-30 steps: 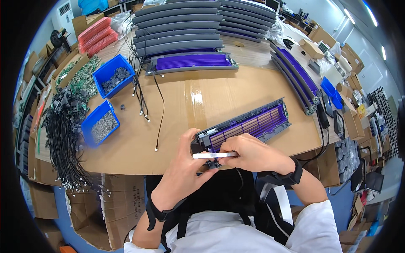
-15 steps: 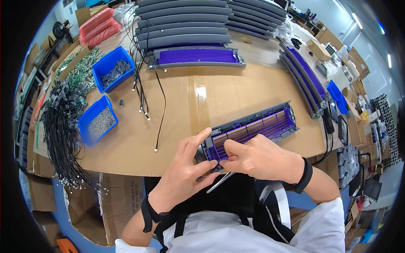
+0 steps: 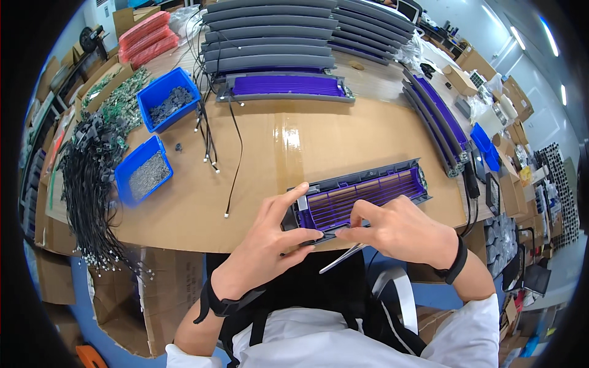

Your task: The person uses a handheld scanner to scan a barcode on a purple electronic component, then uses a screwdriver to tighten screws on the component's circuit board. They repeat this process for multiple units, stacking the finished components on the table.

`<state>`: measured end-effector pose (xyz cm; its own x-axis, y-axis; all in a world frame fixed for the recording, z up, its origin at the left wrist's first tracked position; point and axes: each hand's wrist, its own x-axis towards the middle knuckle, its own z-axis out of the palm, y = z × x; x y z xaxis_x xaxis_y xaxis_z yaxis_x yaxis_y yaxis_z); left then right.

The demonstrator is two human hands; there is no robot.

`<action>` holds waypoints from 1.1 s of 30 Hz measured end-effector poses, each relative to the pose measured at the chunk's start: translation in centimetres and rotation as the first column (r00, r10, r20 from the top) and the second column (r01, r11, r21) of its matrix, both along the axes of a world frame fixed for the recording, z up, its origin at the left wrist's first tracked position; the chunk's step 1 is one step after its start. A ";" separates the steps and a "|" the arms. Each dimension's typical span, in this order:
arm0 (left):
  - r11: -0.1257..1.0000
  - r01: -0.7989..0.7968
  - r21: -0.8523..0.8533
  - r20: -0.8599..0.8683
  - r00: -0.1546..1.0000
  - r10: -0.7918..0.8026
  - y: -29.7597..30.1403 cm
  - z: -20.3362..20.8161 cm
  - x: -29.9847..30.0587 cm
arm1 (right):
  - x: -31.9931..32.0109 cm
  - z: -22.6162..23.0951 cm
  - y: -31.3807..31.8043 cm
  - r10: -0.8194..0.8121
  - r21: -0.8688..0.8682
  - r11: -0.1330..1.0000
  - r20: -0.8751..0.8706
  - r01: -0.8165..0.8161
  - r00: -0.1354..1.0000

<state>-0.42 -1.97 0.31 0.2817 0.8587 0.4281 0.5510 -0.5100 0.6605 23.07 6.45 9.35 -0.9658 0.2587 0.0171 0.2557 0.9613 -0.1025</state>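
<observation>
A long grey housing with purple slats [image 3: 383,191] lies tilted on the cardboard at the near edge of the table. My left hand [image 3: 257,248] grips its left end, index finger along the far corner and thumb on the near rim. My right hand [image 3: 402,230] is closed above the near rim, its fingertips pinched close to my left thumb. Silver metal tweezers [image 3: 341,259] stick out below the right hand, pointing down toward my lap. Whatever sits between the right fingertips at the rim is hidden.
Stacked grey and purple housings [image 3: 270,38] stand at the back, others [image 3: 434,116] at the right. At left are a blue bin of dark parts [image 3: 145,101], a blue bin of small metal pieces [image 3: 127,184] and black cable bundles [image 3: 92,190]. Thin cables [image 3: 236,165] cross the cardboard.
My right hand and the tweezers have shifted to the right along the near rim. My left thumb has slid slightly right, and the housing now lies at a flatter angle.
</observation>
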 end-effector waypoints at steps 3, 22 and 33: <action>1.000 0.017 -0.002 -0.007 1.000 -0.017 0.2 0.1 0.1 | 0.4 -0.8 0.7 -0.024 -0.064 0.998 -0.001 0.024 1.000; 0.999 0.032 -0.035 -0.052 0.998 -0.034 -0.1 0.8 -0.5 | 0.0 -2.0 1.8 -0.094 -0.145 0.985 -0.018 0.090 0.995; 0.996 0.001 -0.085 -0.031 1.000 -0.004 -0.2 0.9 -3.6 | 0.1 -2.2 1.0 -0.004 0.025 1.000 -0.085 0.006 0.996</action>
